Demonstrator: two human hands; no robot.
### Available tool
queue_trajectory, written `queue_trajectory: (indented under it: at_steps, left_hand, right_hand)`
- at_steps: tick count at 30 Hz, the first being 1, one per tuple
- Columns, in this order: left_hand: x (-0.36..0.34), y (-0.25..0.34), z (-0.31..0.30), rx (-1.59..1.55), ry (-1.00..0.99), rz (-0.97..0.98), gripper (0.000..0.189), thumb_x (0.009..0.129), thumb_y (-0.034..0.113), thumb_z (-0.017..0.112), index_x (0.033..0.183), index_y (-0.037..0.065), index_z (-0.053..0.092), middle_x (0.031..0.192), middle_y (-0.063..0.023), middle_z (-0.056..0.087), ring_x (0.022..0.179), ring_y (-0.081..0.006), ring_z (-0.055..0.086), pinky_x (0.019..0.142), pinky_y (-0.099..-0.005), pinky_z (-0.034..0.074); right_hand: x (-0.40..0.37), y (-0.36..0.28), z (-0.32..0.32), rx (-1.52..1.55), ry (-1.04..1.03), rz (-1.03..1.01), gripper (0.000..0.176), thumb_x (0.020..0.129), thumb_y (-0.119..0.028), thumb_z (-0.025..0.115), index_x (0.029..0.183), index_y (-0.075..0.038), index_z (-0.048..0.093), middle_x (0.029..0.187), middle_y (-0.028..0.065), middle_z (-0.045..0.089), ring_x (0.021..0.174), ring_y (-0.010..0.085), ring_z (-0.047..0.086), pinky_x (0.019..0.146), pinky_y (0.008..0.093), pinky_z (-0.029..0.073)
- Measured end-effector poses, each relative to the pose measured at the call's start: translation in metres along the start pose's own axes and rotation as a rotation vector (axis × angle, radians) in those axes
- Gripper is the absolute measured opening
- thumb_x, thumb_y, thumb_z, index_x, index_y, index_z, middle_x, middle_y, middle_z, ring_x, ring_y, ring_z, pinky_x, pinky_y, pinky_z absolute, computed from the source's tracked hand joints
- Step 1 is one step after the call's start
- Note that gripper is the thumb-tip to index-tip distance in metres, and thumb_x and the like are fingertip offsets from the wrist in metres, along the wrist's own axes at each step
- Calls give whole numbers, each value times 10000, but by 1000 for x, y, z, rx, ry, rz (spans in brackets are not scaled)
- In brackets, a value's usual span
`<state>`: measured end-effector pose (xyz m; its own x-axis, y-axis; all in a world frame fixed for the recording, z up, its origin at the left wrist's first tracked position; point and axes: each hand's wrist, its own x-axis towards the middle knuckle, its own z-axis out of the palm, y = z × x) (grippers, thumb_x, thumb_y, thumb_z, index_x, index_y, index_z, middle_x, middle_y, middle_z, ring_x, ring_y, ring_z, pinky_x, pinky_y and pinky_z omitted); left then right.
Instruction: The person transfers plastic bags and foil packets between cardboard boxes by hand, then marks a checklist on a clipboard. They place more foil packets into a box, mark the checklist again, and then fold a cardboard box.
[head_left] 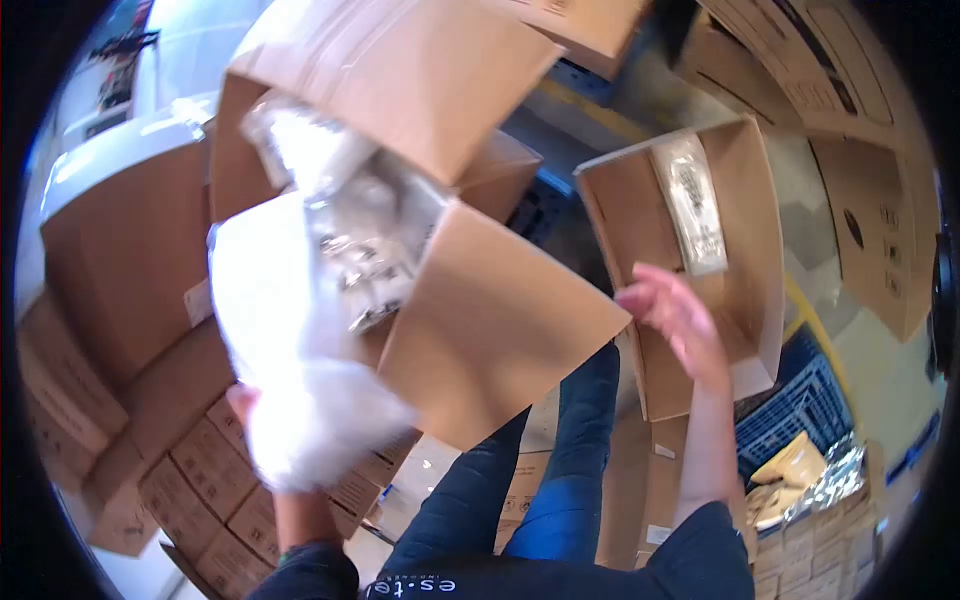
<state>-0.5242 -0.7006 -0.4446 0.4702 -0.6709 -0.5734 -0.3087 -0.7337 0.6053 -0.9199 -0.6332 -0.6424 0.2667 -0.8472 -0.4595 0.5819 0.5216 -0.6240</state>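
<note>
A bundle of white translucent wrapping (290, 300) hangs at the left side of an open cardboard box (500, 320). My left hand (243, 405) is wrapped round its lower part, mostly hidden behind it. Inside the open box lie clear plastic bags (365, 245) with small dark and shiny parts. My right hand (675, 315) is beside the box's right flap corner, fingers apart and slightly blurred, holding nothing. Behind it stands a second open box (755, 230) with a clear-wrapped item (692, 205) leaning inside.
Large cardboard boxes (125, 250) stand at the left, above smaller stacked cartons (215, 465). More boxes (880, 220) rise at the right. A blue plastic pallet (800, 400) is at the lower right, near silver and brown packaging (830, 480).
</note>
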Motion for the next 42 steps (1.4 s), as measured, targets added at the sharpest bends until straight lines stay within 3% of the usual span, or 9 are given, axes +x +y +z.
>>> queue_trajectory:
  at_steps: [5,6,7,12,15,21,25,36,42]
  left_hand:
    - [-102,-13,119,142,-781,56,786,656,197,665,1312,-11,287,1148,-170,447,1021,-270,466,893,-394,386]
    - [-112,-9,147,344,-628,644,942,601,171,662,1376,33,145,1223,-239,299,1101,-348,362,920,-426,352]
    - [-122,2,154,385,-940,354,1048,584,215,681,1399,83,35,1320,-281,133,1250,-382,159,1011,-430,239]
    - [-104,25,159,463,-1220,778,732,682,412,689,1309,169,400,1354,-350,88,1223,-480,254,1008,-448,257]
    - [-73,13,146,224,-1444,489,417,750,297,655,1115,114,575,1112,-243,529,996,-376,544,829,-343,442]
    - [204,-10,72,639,389,696,663,779,249,649,1304,14,318,1288,-178,384,1160,-260,391,918,-348,366]
    - [306,-23,68,-206,-62,-162,760,681,513,668,1264,159,332,1239,-94,337,1030,-220,400,816,-446,380]
    - [369,-21,93,-87,128,-118,504,734,435,622,1101,128,464,996,-56,473,831,-166,467,723,-402,408]
    - [372,-19,95,-159,60,-99,478,754,393,601,1098,86,476,973,-68,503,836,-178,500,714,-397,433]
  right_hand:
    - [-19,-53,102,-74,-17,-153,930,652,-488,689,1325,6,280,1241,134,458,1134,238,459,963,375,343]
    - [-26,-56,90,-111,-78,51,974,561,-421,773,1303,10,312,1227,134,474,1127,237,467,951,375,360]
    - [-32,-59,78,-162,-146,253,1028,471,-354,857,1282,15,344,1212,134,491,1119,237,474,939,376,376]
    - [-91,-22,20,341,196,-94,849,568,-242,736,1264,37,339,1166,179,504,1067,310,510,872,418,459]
    - [-125,-7,-4,497,411,-152,760,611,-215,636,1257,52,336,1174,192,491,1042,327,523,854,406,474]
    - [-168,-10,-41,63,669,71,488,677,-67,614,1127,58,475,994,136,592,874,234,599,784,330,486]
    - [-106,7,-55,-225,639,165,556,720,-86,656,1217,7,425,1111,92,536,1016,182,508,898,315,396]
    - [92,113,-120,-1462,667,135,632,717,25,475,1315,-150,364,1143,226,465,985,366,527,876,404,411]
    - [119,186,-122,-1791,187,980,469,783,-179,497,1249,-223,468,1337,115,356,1209,295,373,944,591,296]
